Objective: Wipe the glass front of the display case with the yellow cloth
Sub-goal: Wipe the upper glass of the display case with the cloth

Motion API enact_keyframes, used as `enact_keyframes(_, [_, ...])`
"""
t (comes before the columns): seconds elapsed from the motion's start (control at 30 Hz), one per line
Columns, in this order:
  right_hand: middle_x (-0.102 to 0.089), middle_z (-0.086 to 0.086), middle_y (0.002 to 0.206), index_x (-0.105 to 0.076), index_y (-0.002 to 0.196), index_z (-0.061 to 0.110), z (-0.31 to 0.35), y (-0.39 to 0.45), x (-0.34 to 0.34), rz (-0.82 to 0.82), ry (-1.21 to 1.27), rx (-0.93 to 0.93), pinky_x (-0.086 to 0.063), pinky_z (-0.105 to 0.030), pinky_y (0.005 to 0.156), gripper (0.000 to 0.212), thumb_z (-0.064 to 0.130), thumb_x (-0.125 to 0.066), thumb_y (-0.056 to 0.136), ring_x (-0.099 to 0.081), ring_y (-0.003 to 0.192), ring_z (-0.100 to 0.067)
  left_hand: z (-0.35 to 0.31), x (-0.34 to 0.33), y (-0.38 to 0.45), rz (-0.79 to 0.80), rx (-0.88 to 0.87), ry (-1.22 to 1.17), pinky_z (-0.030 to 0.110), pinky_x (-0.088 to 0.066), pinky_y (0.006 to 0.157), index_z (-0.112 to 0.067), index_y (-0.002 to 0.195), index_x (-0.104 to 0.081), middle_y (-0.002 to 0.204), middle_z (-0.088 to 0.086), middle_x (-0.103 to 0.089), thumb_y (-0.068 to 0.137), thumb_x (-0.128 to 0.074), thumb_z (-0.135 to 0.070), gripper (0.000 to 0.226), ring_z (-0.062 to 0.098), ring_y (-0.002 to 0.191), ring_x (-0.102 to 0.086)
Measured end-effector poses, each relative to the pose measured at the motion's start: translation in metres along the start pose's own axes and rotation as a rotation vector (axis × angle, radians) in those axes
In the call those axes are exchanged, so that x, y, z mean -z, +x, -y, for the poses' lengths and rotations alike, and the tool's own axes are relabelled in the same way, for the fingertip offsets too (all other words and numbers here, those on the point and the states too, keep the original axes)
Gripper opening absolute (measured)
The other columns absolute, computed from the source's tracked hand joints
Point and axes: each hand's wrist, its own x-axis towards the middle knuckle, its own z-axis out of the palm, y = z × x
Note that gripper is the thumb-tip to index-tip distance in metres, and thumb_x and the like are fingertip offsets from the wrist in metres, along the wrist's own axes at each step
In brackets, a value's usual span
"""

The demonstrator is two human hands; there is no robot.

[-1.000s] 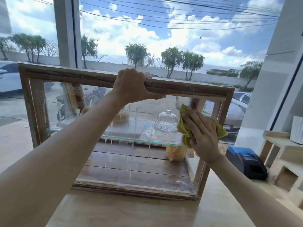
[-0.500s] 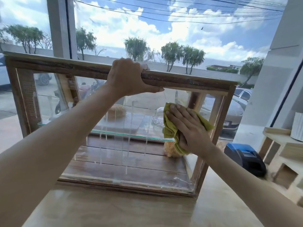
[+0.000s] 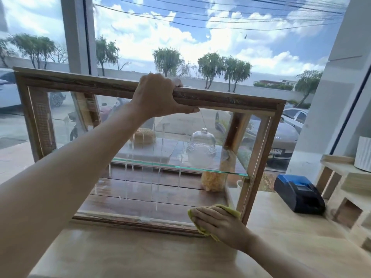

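A wooden-framed display case (image 3: 230, 102) with a glass front (image 3: 140, 187) stands on a pale counter (image 3: 140, 255). White streaks of liquid run down the glass. My left hand (image 3: 158, 95) grips the middle of the case's top rail. My right hand (image 3: 218, 223) presses the yellow cloth (image 3: 233, 210) flat against the bottom right corner of the glass, by the lower frame; most of the cloth is hidden under the hand. Inside, a glass dome (image 3: 201, 146) and a woven round piece (image 3: 144, 135) sit on a glass shelf (image 3: 180, 166).
A blue and black device (image 3: 299, 192) sits on the counter right of the case. Wooden shelving (image 3: 349, 189) with a white ribbed pot (image 3: 363, 153) stands at the far right. A big window behind shows parked cars and trees.
My right hand has swept the yellow cloth down the right side of the glass, from near the top rail to the bottom right corner. My left hand stays on the top rail.
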Motion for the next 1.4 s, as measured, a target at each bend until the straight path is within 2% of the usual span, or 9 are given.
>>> enact_keyframes(0.1, [-0.054, -0.004, 0.135, -0.061, 0.127, 0.013, -0.001, 0.021, 0.026, -0.200, 0.118, -0.104, -0.048, -0.032, 0.096, 0.033, 0.014, -0.047, 0.096, -0.053, 0.124, -0.017, 0.008, 0.002, 0.000, 0.041, -0.085, -0.014, 0.019, -0.045, 0.058, -0.011, 0.105, -0.069, 0.068, 0.000, -0.070, 0.061, -0.031, -0.088, 0.097, 0.014, 0.053, -0.060])
enact_keyframes(0.23, [-0.035, -0.001, 0.150, -0.046, 0.132, 0.010, -0.036, 0.061, 0.068, -0.434, 0.070, -0.237, -0.033, -0.033, 0.107, 0.036, 0.015, -0.047, 0.097, -0.041, 0.132, -0.021, 0.027, 0.010, -0.001, 0.117, -0.115, -0.010, 0.023, -0.052, 0.059, -0.009, 0.110, -0.067, 0.068, 0.003, -0.071, 0.067, -0.046, -0.081, 0.087, 0.015, 0.053, -0.062])
enact_keyframes(0.3, [-0.029, 0.002, 0.153, -0.044, 0.133, 0.008, -0.061, 0.079, 0.082, -0.510, 0.006, -0.317, -0.029, -0.035, 0.108, 0.043, 0.009, -0.056, 0.091, -0.039, 0.132, -0.024, 0.034, 0.011, -0.004, 0.096, -0.107, 0.014, 0.022, -0.049, 0.058, -0.009, 0.109, -0.068, 0.064, 0.001, -0.069, 0.064, -0.040, -0.084, 0.091, 0.014, 0.049, -0.057])
enact_keyframes(0.37, [-0.038, -0.008, 0.145, -0.045, 0.134, 0.008, -0.081, 0.093, 0.089, -0.536, -0.069, -0.386, -0.026, -0.037, 0.109, 0.053, 0.002, -0.061, 0.084, -0.038, 0.132, -0.025, 0.039, 0.010, -0.008, 0.056, -0.082, 0.030, 0.021, -0.048, 0.060, -0.011, 0.105, -0.070, 0.062, 0.000, -0.069, 0.061, -0.031, -0.088, 0.097, 0.013, 0.049, -0.056])
enact_keyframes(0.47, [-0.037, -0.014, 0.144, -0.045, 0.136, 0.005, -0.096, 0.106, 0.087, -0.498, -0.113, -0.416, -0.022, -0.040, 0.114, 0.063, -0.006, -0.054, 0.075, -0.034, 0.136, -0.026, 0.041, 0.007, -0.010, 0.024, -0.063, 0.038, 0.023, -0.050, 0.063, -0.013, 0.101, -0.072, 0.060, -0.001, -0.068, 0.060, -0.029, -0.091, 0.098, 0.013, 0.050, -0.057])
enact_keyframes(0.63, [-0.029, -0.010, 0.152, -0.036, 0.143, 0.006, -0.099, 0.119, 0.085, -0.383, -0.087, -0.371, -0.018, -0.041, 0.118, 0.063, 0.004, -0.042, 0.080, -0.026, 0.143, -0.024, 0.040, 0.006, -0.009, 0.027, -0.035, 0.091, 0.025, -0.049, 0.064, -0.018, 0.093, -0.072, 0.056, -0.002, -0.065, 0.058, -0.026, -0.092, 0.095, 0.016, 0.054, -0.062])
enact_keyframes(0.93, [-0.032, -0.010, 0.151, -0.039, 0.142, 0.006, -0.088, 0.152, 0.090, -0.279, -0.070, -0.250, -0.024, -0.042, 0.116, 0.056, 0.009, -0.040, 0.087, -0.027, 0.142, -0.023, 0.038, 0.006, -0.010, 0.008, -0.035, 0.049, 0.022, -0.043, 0.063, -0.013, 0.095, -0.074, 0.056, -0.001, -0.064, 0.056, -0.023, -0.093, 0.102, 0.013, 0.050, -0.053])
enact_keyframes(1.13, [-0.035, -0.010, 0.150, -0.042, 0.141, 0.006, -0.080, 0.151, 0.082, -0.269, -0.065, -0.211, -0.025, -0.040, 0.116, 0.051, 0.011, -0.038, 0.091, -0.029, 0.141, -0.023, 0.039, 0.005, -0.009, 0.039, -0.015, 0.050, 0.027, -0.054, 0.067, -0.018, 0.093, -0.073, 0.060, -0.002, -0.067, 0.057, -0.026, -0.094, 0.097, 0.014, 0.057, -0.064])
enact_keyframes(1.4, [-0.034, -0.008, 0.151, -0.040, 0.142, 0.008, -0.050, 0.131, 0.044, -0.177, -0.048, -0.116, -0.026, -0.038, 0.115, 0.048, 0.017, -0.037, 0.095, -0.028, 0.142, -0.021, 0.039, 0.005, -0.009, 0.046, -0.002, 0.032, 0.025, -0.052, 0.067, -0.019, 0.093, -0.073, 0.062, -0.001, -0.069, 0.056, -0.025, -0.093, 0.096, 0.015, 0.060, -0.065])
